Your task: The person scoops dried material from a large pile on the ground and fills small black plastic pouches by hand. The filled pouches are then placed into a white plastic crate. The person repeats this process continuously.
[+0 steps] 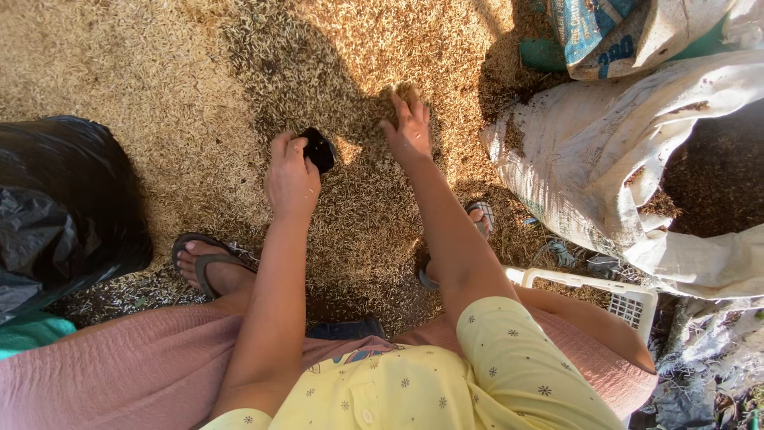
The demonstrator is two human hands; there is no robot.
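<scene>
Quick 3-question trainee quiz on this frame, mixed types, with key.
1. True or false: the left hand holds a small black object.
2. What does the right hand touch? A) the white basket B) the grain on the ground C) the black bag
3. Fill in: the open white sack lies on the person's ____ side.

Key: 1 true; 2 B; 3 right.
</scene>
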